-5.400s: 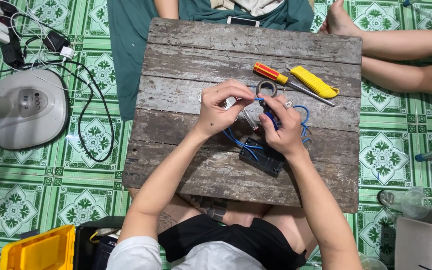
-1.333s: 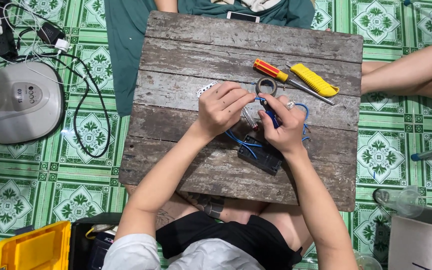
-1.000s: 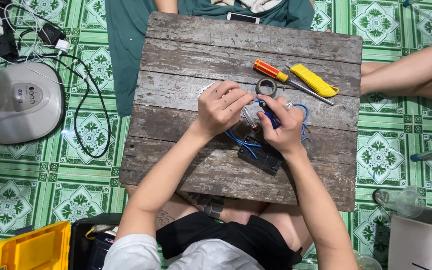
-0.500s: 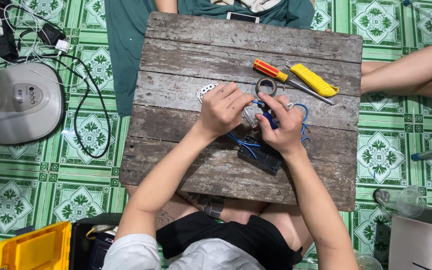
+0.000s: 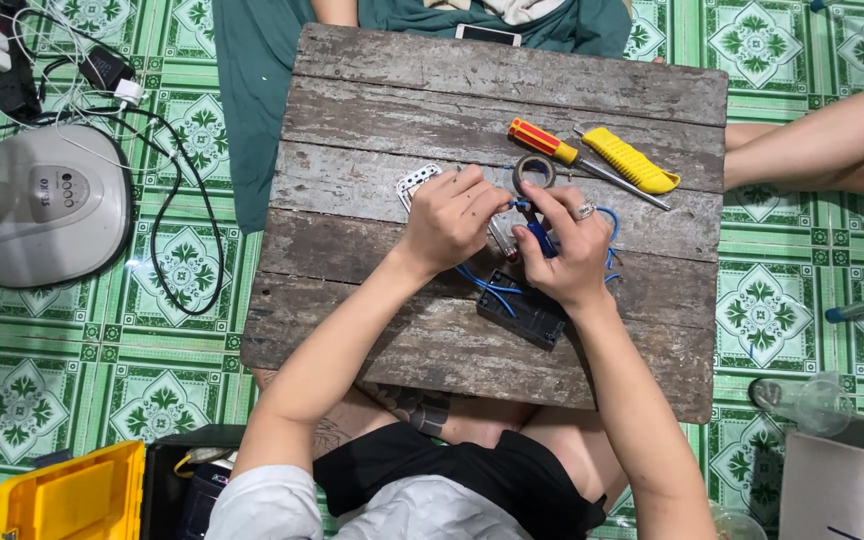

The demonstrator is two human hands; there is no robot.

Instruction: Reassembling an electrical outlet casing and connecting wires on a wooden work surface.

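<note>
Both my hands work close together at the middle of the worn wooden table (image 5: 452,100). My left hand (image 5: 447,220) is closed on a small white plate with holes (image 5: 416,183), whose corner sticks out past my fingers. My right hand (image 5: 570,250), with a ring on one finger, pinches a small blue-handled tool (image 5: 540,238) pointed at the left hand. Blue wires (image 5: 607,222) loop around my right hand and run down to a black box (image 5: 524,316) lying under my wrists. What the fingertips touch is hidden.
A tape roll (image 5: 535,172), a red-handled screwdriver (image 5: 542,140) and a yellow utility knife (image 5: 632,161) lie just beyond my hands. A phone (image 5: 487,35) sits at the far edge. On the floor: a fan base (image 5: 47,205) and cables left, a yellow toolbox (image 5: 72,495), another person's legs (image 5: 822,135).
My hands have stayed in the same spot with only small finger movements. The white plate's corner now shows a little more beside my left hand.
</note>
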